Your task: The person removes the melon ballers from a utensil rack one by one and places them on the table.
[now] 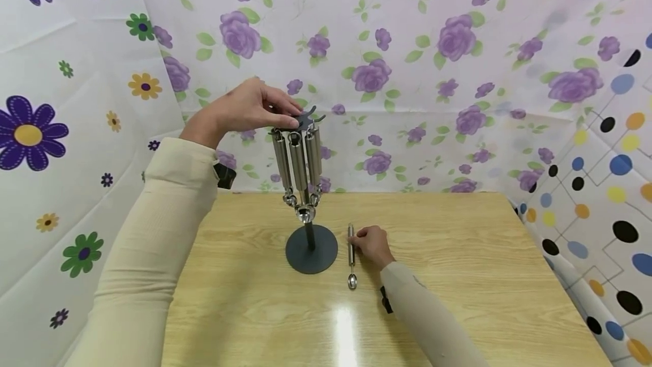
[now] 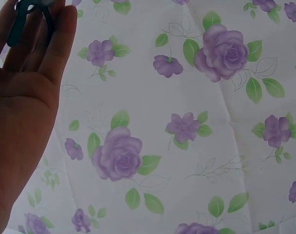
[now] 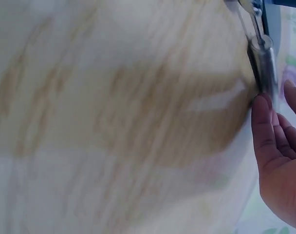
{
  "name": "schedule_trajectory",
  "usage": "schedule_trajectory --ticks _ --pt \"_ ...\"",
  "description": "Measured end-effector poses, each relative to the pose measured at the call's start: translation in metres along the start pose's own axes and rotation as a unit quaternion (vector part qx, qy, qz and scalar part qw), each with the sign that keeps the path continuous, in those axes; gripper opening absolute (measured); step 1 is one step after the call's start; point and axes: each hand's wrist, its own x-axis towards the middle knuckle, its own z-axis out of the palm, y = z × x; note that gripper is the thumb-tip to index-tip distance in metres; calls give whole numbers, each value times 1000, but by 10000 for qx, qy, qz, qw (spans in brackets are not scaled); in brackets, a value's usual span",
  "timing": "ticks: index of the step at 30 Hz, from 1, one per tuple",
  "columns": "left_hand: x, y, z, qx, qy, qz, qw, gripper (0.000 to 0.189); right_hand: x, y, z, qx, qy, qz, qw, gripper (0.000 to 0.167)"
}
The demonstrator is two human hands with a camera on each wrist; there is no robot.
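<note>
A dark grey utensil stand (image 1: 312, 249) stands upright on its round base. Several steel utensils (image 1: 299, 166) hang from the hooks at its top, bowl ends down. My left hand (image 1: 249, 107) holds the stand's top from the left, fingers over the hooked plate; a dark hook (image 2: 17, 24) shows against the fingers in the left wrist view. To the right of the base, a small steel scoop (image 1: 352, 281) lies on the table, its round bowl toward me. My right hand (image 1: 376, 246) pinches the scoop's handle from the right; this handle (image 3: 268, 73) also appears at the fingertips in the right wrist view.
The wooden table (image 1: 458, 276) extends to both sides of the stand. A flowered cloth (image 1: 367, 44) hangs behind it, with patterned cloths at left and right. Black wrist mounts sit on both sleeves.
</note>
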Motion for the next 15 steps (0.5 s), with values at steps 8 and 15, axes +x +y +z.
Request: schedule_trajectory --ticks 8,15 --pt "-2 -2 0 -155 -27 -275 9995 24 7 -26 -30 222 56 -1129 9933 32" --pt "-1 -1 4 -229 34 -363 9991 24 3 -65 -64 732 -208 -1749 9816 34"
